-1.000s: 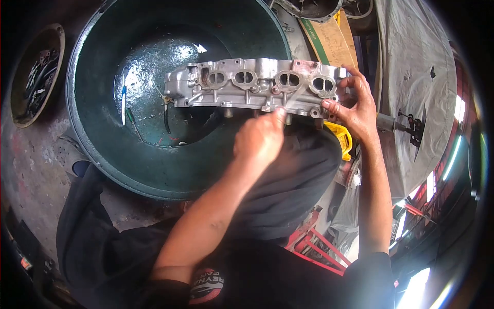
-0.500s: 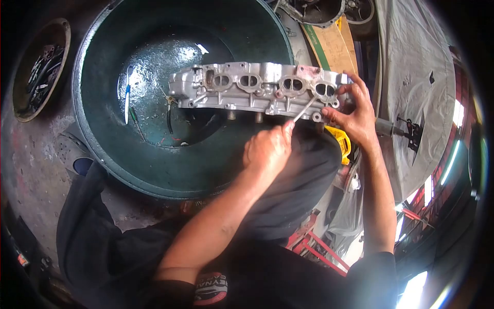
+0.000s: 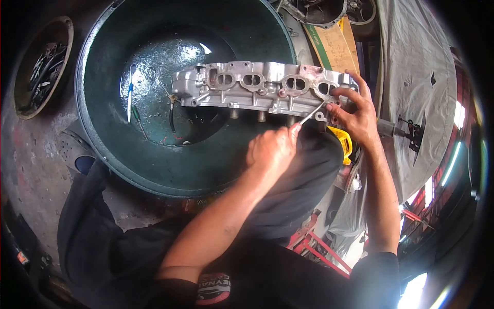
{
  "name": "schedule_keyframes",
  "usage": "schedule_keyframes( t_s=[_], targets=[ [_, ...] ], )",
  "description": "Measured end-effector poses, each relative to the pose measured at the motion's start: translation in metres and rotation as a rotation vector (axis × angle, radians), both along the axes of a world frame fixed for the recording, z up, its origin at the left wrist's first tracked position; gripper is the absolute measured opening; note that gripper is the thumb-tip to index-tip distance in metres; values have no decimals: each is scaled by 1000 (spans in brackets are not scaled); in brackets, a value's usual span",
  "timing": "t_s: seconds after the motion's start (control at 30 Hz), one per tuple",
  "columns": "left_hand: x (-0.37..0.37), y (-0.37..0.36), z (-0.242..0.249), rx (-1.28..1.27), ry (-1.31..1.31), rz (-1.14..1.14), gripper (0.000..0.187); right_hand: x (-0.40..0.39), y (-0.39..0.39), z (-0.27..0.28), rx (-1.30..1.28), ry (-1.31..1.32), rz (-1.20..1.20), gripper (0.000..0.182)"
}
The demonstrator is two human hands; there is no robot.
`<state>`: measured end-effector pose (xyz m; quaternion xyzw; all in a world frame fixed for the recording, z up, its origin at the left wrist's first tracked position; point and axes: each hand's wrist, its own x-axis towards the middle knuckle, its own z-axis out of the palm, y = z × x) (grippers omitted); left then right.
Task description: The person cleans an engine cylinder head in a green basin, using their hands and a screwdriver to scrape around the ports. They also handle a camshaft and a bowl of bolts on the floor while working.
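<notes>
A pale metal engine cylinder head (image 3: pixel 242 98), with a row of paired oval ports along its face, lies across the rim side of a large dark green basin. My right hand (image 3: pixel 357 110) grips its right end, the fingers bent over the last port and the thumb lower down. My left hand (image 3: pixel 272 150) is closed around a slim screwdriver-like tool (image 3: pixel 311 114), whose handle is mostly hidden in the fist. The bright shaft points up and right, its tip by the lower edge of the rightmost port, close to my right thumb.
Inside the green basin (image 3: pixel 128 172) lie a white-and-blue pen-like item (image 3: pixel 129 100), a green-handled tool (image 3: pixel 137 116) and dark-handled pliers (image 3: pixel 172 113). A round pan (image 3: pixel 23 98) of small parts stands left. Cardboard (image 3: pixel 334 44) and a grey cover (image 3: pixel 411 56) are at right.
The screwdriver-like tool's tip has shifted slightly right and down along the rightmost port, my left hand following. My right index finger now lies nearer that port. The view has shifted a little.
</notes>
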<state>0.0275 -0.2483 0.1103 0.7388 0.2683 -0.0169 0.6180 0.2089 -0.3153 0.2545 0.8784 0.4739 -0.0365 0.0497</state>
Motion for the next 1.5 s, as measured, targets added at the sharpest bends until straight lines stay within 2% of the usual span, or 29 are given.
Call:
schedule_keyframes(
  t_s=[0.07,0.2,0.27,0.33,0.4,0.47,0.57,0.6,0.67,0.8,0.93,1.0,1.1,1.13,1.23,1.4,1.43,1.5],
  targets=[
    [7,17,-17,-57,47,-1,57,-3,-7,2,-19,-8,-12,35],
    [-1,1,7,-114,27,-37,54,-4,5,1,3,49,-48,34],
    [9,13,-8,-96,115,-45,54,-4,-2,2,-6,1,-18,34],
    [6,24,-5,-115,98,-67,55,-4,-11,2,19,57,-70,35],
    [5,11,10,-110,59,-98,55,0,-5,-1,77,51,-37,35],
    [9,19,1,-80,91,-62,55,-2,-5,0,165,171,-122,37],
    [5,9,7,-122,76,-113,55,3,-10,-1,270,220,-124,36],
    [7,11,7,-128,73,-113,54,3,-13,-8,453,395,-241,36],
    [8,15,-2,-93,32,-95,53,6,-20,-9,537,427,-304,38],
    [6,10,4,-87,12,-58,54,9,-18,-9,536,383,-269,38],
    [12,21,-9,-13,-18,-10,56,4,-20,-5,505,370,-296,36],
    [9,17,4,-78,39,-121,57,6,-20,-8,507,359,-281,36],
    [9,21,1,-62,35,-155,57,11,-20,-9,496,341,-271,34],
    [12,25,-4,-107,38,-65,57,9,-20,-7,471,314,-265,34],
    [8,21,3,-96,28,-114,57,10,-26,-9,481,326,-255,31],
    [8,38,5,37,23,-195,59,9,-20,-9,536,329,-247,26],
    [6,41,5,65,4,-200,48,9,-24,-9,526,318,-240,26],
    [1,36,0,98,-160,35,35,13,-26,-11,529,289,-214,25]
  ],
)
